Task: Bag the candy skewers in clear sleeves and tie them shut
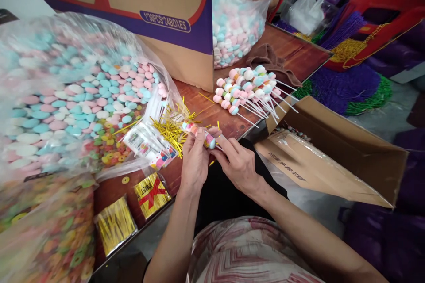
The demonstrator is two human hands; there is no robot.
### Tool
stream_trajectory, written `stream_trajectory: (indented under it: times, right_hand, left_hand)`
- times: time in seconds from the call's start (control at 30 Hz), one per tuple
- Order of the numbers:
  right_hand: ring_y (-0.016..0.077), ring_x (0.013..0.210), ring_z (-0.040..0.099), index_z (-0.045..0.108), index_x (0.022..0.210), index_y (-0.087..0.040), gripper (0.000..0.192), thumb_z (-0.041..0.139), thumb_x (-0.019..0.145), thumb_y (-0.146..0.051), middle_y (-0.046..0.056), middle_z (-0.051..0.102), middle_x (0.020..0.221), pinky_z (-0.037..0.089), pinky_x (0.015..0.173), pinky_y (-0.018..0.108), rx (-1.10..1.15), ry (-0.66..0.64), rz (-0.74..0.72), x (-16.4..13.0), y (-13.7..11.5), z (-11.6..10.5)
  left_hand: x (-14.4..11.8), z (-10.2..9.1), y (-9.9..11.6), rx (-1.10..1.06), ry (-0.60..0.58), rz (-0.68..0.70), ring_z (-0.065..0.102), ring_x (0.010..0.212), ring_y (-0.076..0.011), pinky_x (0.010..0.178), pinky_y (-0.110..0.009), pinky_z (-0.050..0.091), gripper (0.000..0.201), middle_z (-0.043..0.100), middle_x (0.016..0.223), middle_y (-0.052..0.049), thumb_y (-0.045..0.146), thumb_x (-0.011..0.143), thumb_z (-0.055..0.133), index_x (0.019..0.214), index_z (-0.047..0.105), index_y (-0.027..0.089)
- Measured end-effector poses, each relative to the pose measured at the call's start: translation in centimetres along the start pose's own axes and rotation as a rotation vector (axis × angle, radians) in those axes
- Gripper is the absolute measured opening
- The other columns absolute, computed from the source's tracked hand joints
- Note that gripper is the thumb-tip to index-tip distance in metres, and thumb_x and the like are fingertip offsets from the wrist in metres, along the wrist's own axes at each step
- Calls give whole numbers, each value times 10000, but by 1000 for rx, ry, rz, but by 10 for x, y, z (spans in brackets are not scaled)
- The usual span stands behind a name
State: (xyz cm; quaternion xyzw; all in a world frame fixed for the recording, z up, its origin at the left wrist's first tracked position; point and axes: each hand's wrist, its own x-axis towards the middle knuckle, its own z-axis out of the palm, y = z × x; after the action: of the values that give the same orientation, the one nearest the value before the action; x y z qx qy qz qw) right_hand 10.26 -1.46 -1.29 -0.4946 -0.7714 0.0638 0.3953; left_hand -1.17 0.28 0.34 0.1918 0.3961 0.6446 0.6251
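both the left hand [194, 159] and right hand [237, 163] are clamped on a candy skewer [201, 134] of pastel pink, blue and white marshmallow pieces in clear wrap.

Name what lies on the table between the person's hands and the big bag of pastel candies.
Head view: loose gold twist ties and small printed bags lie between the hands and candy bag.

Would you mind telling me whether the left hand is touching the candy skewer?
Touching. The head view shows the left hand with its fingers wrapped around the candy skewer, no gap visible.
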Motion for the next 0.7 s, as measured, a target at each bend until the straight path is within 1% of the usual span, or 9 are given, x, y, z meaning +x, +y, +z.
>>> stream_trajectory:
  times: [0.07,0.1,0.23,0.3,0.37,0.43,0.53,0.63,0.7]
  right_hand:
    - [140,638,586,677,996,-175,162,536,973,-253,38,640,737,437,598,252,-33,13,-8,1,0,0]
    - [136,635,584,683,968,-177,164,530,972,-236,36,643,731,441,602,250,-3,14,10,1,0,0]
    - [141,739,640,693,977,-174,135,566,934,-183,59,719,900,506,688,253,355,3,170,6,-1,-3]
    - [143,774,659,704,961,-187,122,593,910,-177,54,738,982,525,706,257,528,-9,262,9,-1,-4]
    - [144,766,667,711,904,-197,109,604,894,-179,40,746,991,530,686,257,608,-24,330,11,-1,-5]
    - [145,741,665,705,843,-195,119,598,892,-177,35,745,924,524,665,256,563,-22,341,12,-2,-4]
    - [148,726,661,686,788,-186,197,547,928,-173,54,724,844,501,661,253,287,8,219,9,-6,2]
    - [152,766,677,666,779,-186,242,506,957,-158,79,727,881,486,677,247,31,39,70,6,-9,11]
    - [151,791,680,651,796,-190,222,507,962,-159,78,726,903,486,691,242,19,45,52,5,-10,14]
  left_hand:
    - [-1,1,0,-1,-3,-6,699,830,-128,831,-255,529,182,744,856,-32,329,819,737,814,663,163]
    - [-1,2,0,-1,-7,-13,699,834,-133,827,-258,534,187,741,845,-31,333,815,740,799,662,164]
    - [-2,3,2,-2,-19,-63,701,846,-161,813,-284,554,224,737,846,-46,369,802,748,792,675,158]
    - [-2,2,2,-16,-16,-85,693,805,-145,804,-271,553,241,726,820,-42,383,807,742,785,680,151]
    - [-2,2,-1,-33,-1,-87,679,764,-120,800,-247,544,232,712,791,-27,369,806,746,767,677,150]
    - [-3,1,-5,-38,11,-87,675,766,-114,809,-239,535,222,708,793,-22,355,798,755,763,678,150]
    - [-5,2,-13,-37,31,-73,674,790,-116,845,-251,525,218,709,822,-21,356,788,761,805,693,149]
    - [-6,3,-19,-8,58,-59,678,836,-139,878,-288,523,247,708,841,-32,378,798,747,850,693,143]
    - [-8,2,-20,20,48,-56,682,905,-168,891,-311,525,287,713,885,-54,416,812,724,876,683,139]
